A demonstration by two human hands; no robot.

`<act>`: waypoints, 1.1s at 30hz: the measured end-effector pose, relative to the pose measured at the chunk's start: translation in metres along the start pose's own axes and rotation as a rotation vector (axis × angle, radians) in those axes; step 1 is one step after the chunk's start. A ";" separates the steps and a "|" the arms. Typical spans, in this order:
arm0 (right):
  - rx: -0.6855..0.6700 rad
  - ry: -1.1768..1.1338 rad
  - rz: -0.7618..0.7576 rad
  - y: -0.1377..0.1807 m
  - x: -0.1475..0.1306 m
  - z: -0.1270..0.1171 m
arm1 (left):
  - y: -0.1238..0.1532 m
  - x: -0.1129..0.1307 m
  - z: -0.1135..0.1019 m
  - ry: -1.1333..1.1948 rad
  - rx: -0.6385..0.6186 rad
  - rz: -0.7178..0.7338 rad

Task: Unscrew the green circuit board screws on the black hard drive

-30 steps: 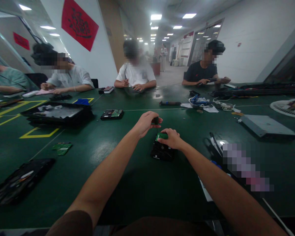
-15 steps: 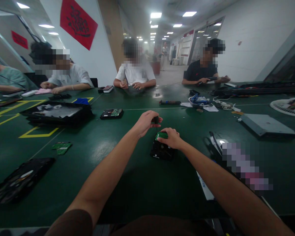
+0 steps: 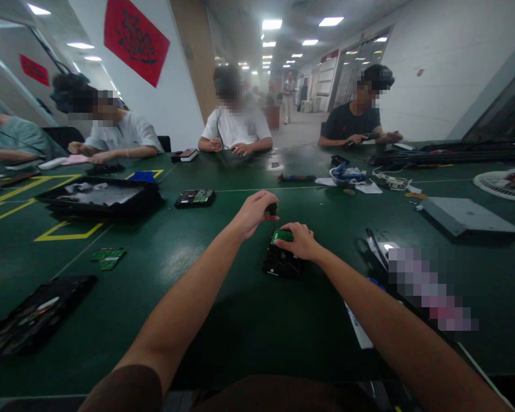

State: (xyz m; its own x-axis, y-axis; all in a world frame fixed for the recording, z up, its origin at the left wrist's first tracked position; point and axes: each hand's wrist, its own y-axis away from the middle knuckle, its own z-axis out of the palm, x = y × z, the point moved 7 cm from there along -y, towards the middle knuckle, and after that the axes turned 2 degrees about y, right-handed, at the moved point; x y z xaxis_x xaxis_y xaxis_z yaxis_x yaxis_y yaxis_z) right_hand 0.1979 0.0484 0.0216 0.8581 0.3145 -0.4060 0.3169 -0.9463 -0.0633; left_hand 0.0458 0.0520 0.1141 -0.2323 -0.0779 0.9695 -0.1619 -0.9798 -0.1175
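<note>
A black hard drive [image 3: 282,264] lies on the table in front of me, a green circuit board [image 3: 280,235] at its far end. My right hand [image 3: 301,241] grips the drive's far right part, the thumb resting over the board. Just above the far left corner, my left hand [image 3: 256,213] is closed around the dark handle of a screwdriver [image 3: 274,210]. Its thin shaft points down to the drive's far edge; whether the tip sits in a screw is too small to tell.
Around me on the green table [image 3: 223,320] are another hard drive [image 3: 195,198], a black tray [image 3: 98,197], loose green boards [image 3: 109,257], a black casing [image 3: 36,315], a grey metal box [image 3: 467,217] and a bowl of wires [image 3: 347,174]. Several people sit across the table.
The fingers of my left hand have shifted slightly around the screwdriver handle. My right hand and the hard drive stay in place.
</note>
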 end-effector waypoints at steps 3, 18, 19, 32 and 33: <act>-0.006 -0.008 -0.001 0.001 0.000 0.000 | 0.001 0.002 0.002 -0.012 -0.022 0.005; -0.009 -0.023 0.029 0.000 0.000 -0.003 | 0.000 0.006 -0.003 -0.055 0.001 0.020; -0.008 -0.021 0.029 0.000 -0.001 -0.003 | 0.000 0.005 -0.002 -0.026 -0.009 0.007; -0.007 -0.036 0.028 -0.001 0.002 0.000 | -0.001 0.002 -0.004 -0.068 -0.011 -0.007; -0.007 -0.036 0.028 -0.001 0.002 0.000 | 0.000 0.001 -0.003 -0.043 -0.016 -0.019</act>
State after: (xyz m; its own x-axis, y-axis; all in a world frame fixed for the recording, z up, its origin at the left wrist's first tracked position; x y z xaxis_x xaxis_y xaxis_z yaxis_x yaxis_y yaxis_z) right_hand 0.1992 0.0501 0.0207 0.8514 0.2852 -0.4401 0.2960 -0.9541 -0.0455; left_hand 0.0429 0.0527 0.1146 -0.1878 -0.0675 0.9799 -0.1814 -0.9781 -0.1022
